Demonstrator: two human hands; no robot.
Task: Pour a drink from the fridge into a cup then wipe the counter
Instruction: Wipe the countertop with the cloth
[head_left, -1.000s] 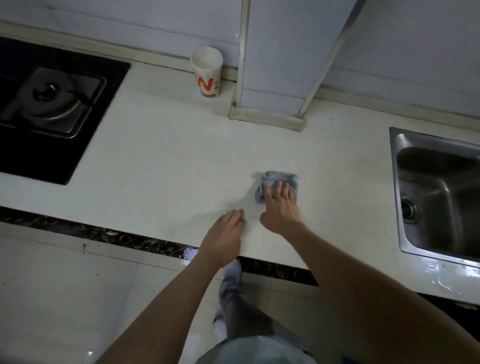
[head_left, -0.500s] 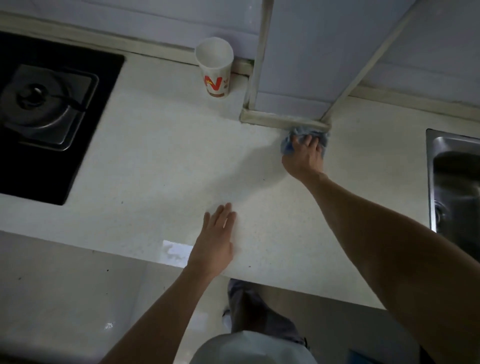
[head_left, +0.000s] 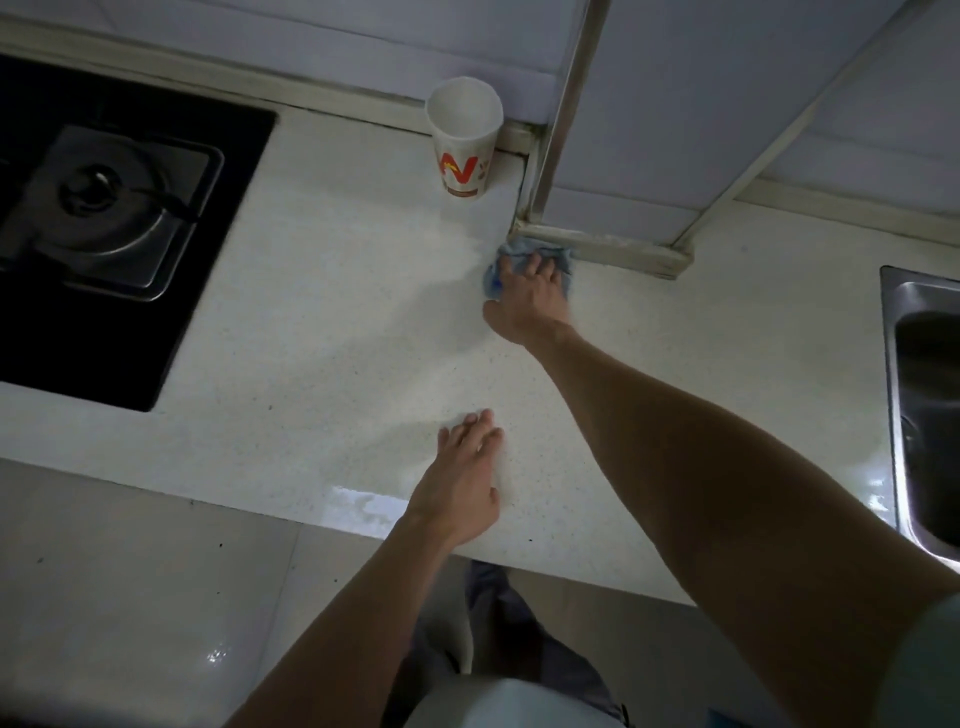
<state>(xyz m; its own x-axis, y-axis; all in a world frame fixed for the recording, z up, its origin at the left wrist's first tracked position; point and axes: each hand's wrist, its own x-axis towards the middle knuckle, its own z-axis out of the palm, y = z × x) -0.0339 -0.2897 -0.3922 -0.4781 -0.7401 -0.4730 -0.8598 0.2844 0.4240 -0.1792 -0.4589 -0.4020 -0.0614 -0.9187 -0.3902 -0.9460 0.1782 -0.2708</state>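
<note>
A white paper cup (head_left: 464, 140) with a red and yellow print stands upright at the back of the white counter (head_left: 322, 322), against the wall. My right hand (head_left: 524, 296) presses a crumpled blue cloth (head_left: 511, 254) flat on the counter, at the foot of a tiled pillar (head_left: 602, 244) and just right of the cup. The cloth is mostly hidden under my fingers. My left hand (head_left: 462, 483) lies flat on the counter near its front edge, fingers together, holding nothing.
A black gas hob (head_left: 104, 218) with a metal burner fills the counter's left end. A steel sink (head_left: 924, 410) is set in at the right. A wet sheen (head_left: 363, 501) shows near the front edge. Below lies pale tiled floor.
My right hand pushed the cloth away from me to the pillar's foot, then leftward along it toward the cup. My left hand stayed flat near the front edge.
</note>
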